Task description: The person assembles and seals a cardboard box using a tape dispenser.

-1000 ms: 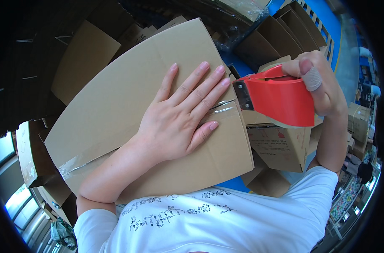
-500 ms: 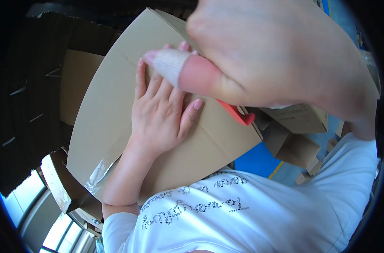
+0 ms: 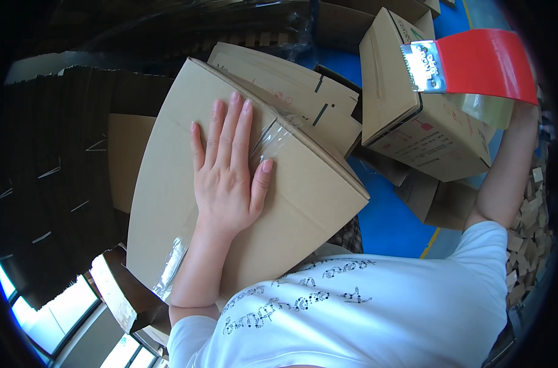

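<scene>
A large brown cardboard box (image 3: 291, 208) lies in front of me, with clear tape (image 3: 276, 138) stuck over its far right edge. My left hand (image 3: 227, 178) is spread flat on its top panel, fingers stretched out and apart, next to that tape strip. Off to the right, my right hand (image 3: 525, 113) holds a red tape dispenser (image 3: 487, 64) raised away from the box. Its toothed metal end points left, and a roll of clear tape (image 3: 484, 109) shows under the red cover. The dispenser hides most of the fingers of that hand.
Beyond the box lean flat cardboard pieces (image 3: 309, 92). A taped carton (image 3: 408, 104) stands at the right, over an open small box (image 3: 444, 202). Dark stacked cardboard (image 3: 46, 172) rises on the left. Many small cardboard pieces (image 3: 524, 245) lie far right.
My right hand has moved from above the box out to the right, taking the tape dispenser along. Clear tape now shows on the box's far edge. My left hand stays flat on the panel.
</scene>
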Demonstrator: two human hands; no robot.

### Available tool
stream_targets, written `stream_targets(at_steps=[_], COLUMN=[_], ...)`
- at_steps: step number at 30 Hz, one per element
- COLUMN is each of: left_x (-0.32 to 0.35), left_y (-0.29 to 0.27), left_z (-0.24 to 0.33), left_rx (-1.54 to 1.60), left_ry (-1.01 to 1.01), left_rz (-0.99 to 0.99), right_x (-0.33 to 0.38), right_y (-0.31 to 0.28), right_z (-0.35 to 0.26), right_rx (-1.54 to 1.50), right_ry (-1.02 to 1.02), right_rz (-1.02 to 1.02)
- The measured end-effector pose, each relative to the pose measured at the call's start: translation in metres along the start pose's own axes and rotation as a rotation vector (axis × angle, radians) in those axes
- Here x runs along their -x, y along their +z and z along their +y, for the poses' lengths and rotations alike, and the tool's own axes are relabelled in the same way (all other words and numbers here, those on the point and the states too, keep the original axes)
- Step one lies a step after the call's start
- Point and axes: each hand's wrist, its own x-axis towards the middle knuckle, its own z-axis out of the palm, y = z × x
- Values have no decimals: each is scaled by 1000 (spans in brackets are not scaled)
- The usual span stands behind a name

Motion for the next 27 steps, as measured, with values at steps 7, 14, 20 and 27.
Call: stream_targets(at_steps=[7,14,20,27], left_x=[-5,-51,-71,-79], left_y=[-27,-32,-21,-19], left_z=[-3,-1,2,0], left_rx=[-66,49,63,104], left_ry=[97,344,499,553], left_rz=[-78,-241,-263,-265], right_x=[49,114,154,144], right_y=[-77,-84,-69,-23], right_z=[94,188,184,146], right_rx=[-404,-661,-1205,-880], right_ry=[-136,-156,-116,100], right_rz=[-101,219,-57,326])
